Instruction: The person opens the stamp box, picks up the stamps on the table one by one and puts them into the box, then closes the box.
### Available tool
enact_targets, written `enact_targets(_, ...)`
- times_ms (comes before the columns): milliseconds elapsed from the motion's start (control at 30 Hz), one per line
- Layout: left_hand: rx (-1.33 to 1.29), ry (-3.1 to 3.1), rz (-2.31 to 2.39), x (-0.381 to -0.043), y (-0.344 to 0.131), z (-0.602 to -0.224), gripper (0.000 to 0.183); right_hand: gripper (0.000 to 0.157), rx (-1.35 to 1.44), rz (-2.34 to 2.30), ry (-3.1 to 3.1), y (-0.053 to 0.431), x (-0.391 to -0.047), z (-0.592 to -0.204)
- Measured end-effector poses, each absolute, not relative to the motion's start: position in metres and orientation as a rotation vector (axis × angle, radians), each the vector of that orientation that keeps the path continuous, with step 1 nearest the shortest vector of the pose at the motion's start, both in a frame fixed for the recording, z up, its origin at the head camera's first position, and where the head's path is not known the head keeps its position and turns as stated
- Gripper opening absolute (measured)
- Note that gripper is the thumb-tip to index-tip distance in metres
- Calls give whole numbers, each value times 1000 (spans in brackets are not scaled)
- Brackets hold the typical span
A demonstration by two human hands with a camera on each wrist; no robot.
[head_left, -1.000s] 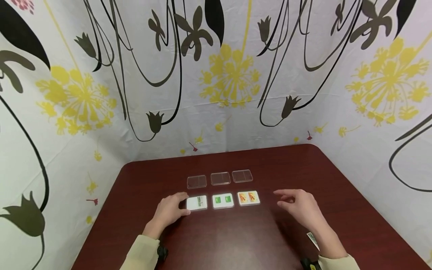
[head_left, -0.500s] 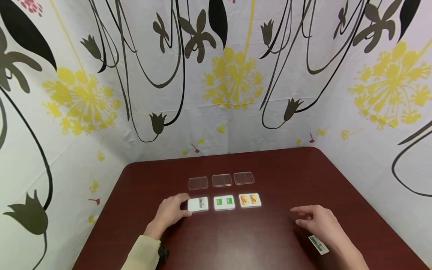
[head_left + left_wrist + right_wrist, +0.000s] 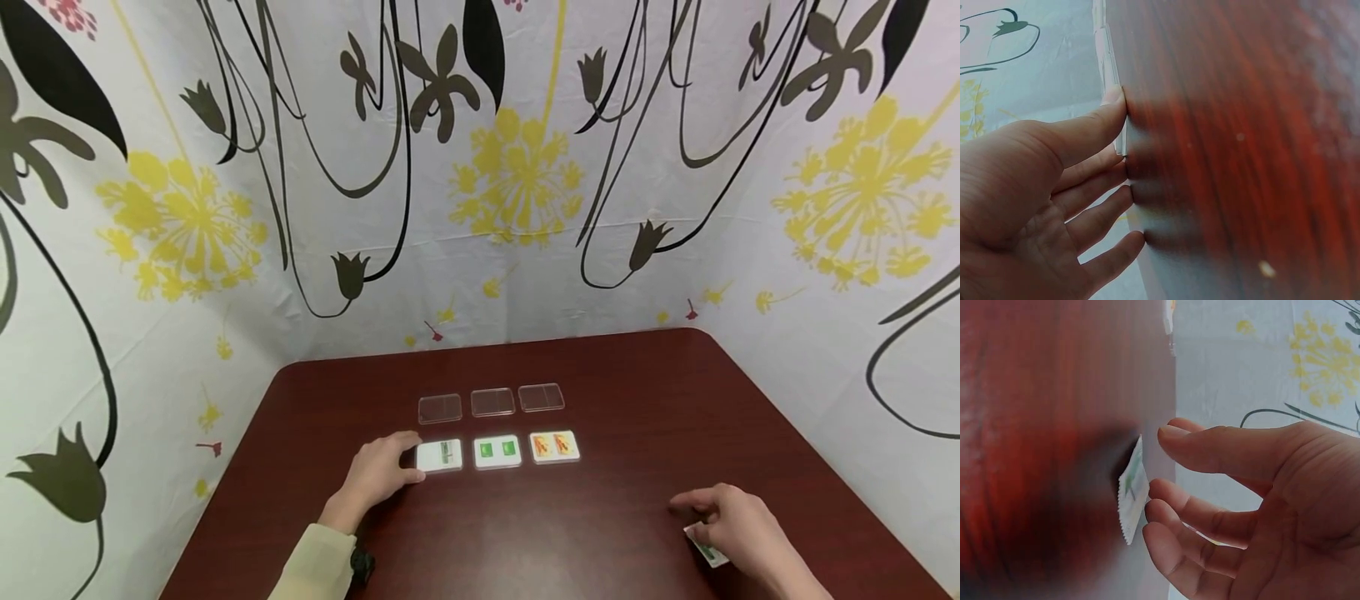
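My left hand (image 3: 377, 474) steadies a shallow clear case with white, green-printed contents (image 3: 439, 456), thumb and index finger at its left end. In the left wrist view the thumb presses the edge of the case (image 3: 1121, 140), and the other fingertips touch the table. A small flat white packet (image 3: 708, 553) with green print lies on the table at the right, partly covered by my right hand (image 3: 750, 533). Seen from the right wrist, the packet (image 3: 1134, 494) has a serrated edge. Its near side is close to my relaxed fingertips; the thumb stays apart from it.
Right of the held case lie a case with two green squares (image 3: 497, 451) and one with two orange pictures (image 3: 554, 447). Behind them are three transparent trays or lids (image 3: 492, 402). The dark red table (image 3: 600, 367) meets a patterned cloth wall (image 3: 510, 292).
My right hand has moved right and toward me, down to the packet, which it now partly covers. The left hand keeps its place at the left case.
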State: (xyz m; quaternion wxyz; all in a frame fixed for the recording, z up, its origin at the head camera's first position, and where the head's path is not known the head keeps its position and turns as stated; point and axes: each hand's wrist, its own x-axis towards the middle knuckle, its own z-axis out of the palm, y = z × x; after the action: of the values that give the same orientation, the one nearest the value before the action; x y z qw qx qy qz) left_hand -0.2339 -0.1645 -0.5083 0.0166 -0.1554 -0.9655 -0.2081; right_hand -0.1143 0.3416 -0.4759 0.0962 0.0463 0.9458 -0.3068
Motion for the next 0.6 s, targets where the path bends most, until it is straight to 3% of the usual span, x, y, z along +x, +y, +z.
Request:
enact_targets(167,-488,-2999,-653,-233,-165,-509,58,31,158,-927,2776,346,-113,-480)
enact_targets(600,-483,-3002,-670,-233,-164,-507,58,47,180,-1049,2749,356,-104,-492)
